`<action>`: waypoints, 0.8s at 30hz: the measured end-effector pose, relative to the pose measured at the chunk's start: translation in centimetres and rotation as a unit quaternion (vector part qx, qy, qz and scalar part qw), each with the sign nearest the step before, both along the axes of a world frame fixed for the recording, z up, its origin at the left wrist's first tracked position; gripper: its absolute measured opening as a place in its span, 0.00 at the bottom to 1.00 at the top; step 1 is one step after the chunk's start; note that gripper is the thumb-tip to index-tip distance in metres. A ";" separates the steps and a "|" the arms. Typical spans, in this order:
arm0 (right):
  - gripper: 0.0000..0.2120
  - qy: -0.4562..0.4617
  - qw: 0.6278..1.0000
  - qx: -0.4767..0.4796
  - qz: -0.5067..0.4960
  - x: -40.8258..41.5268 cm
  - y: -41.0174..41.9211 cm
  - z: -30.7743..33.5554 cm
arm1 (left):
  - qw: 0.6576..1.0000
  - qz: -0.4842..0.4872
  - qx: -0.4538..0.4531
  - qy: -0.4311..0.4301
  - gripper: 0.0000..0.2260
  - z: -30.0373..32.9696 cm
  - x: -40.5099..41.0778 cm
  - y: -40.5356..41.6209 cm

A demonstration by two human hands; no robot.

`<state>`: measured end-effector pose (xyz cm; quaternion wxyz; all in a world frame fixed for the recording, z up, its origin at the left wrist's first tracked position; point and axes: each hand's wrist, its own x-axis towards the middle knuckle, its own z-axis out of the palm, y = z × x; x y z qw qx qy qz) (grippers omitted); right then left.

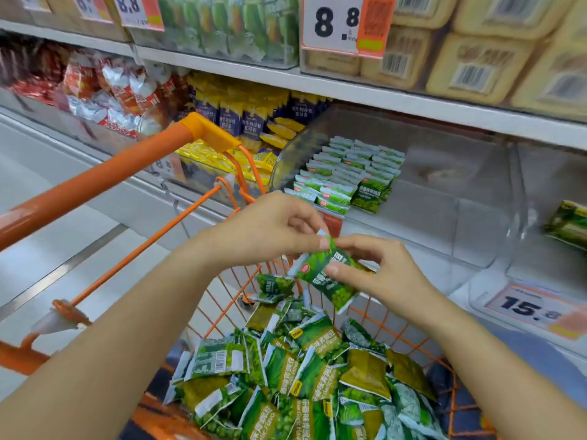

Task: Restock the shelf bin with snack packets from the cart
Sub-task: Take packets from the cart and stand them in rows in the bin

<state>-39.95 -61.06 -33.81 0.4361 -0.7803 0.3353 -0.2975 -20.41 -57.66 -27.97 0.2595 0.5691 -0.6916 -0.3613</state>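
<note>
Both hands hold green snack packets (pixel 327 277) above the orange wire cart (pixel 178 223). My left hand (pixel 270 230) pinches the packets' top edge. My right hand (pixel 378 274) grips them from the right side, thumb across the front. A loose heap of the same green packets (pixel 305 376) fills the cart below. Beyond the hands, a clear shelf bin (pixel 451 192) holds neat rows of green packets (pixel 346 173) in its left part; the right part of the bin is bare.
The cart's orange handle (pixel 104 176) runs across the left. Bins of yellow-and-blue packets (pixel 254 122) and red packets (pixel 117 93) sit to the left on the same shelf. A neighbouring clear bin at right holds a green packet (pixel 568 223). Price tags (pixel 536 309) hang on the shelf edges.
</note>
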 end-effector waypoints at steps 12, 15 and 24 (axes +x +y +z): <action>0.13 -0.167 0.975 0.127 -0.076 -1.2 -1.6 0.4 | 0.967 0.130 -0.012 0.218 0.10 -1.1 -2.4 -1.6; 0.14 -0.163 0.972 0.156 -0.062 -1.1 -1.6 0.4 | 0.970 0.143 -0.093 0.173 0.10 -1.4 -2.7 -2.2; 0.06 -0.147 0.953 0.126 -0.233 -2.8 -5.0 1.6 | 0.950 0.133 -0.211 -0.189 0.26 -7.4 -1.5 -4.7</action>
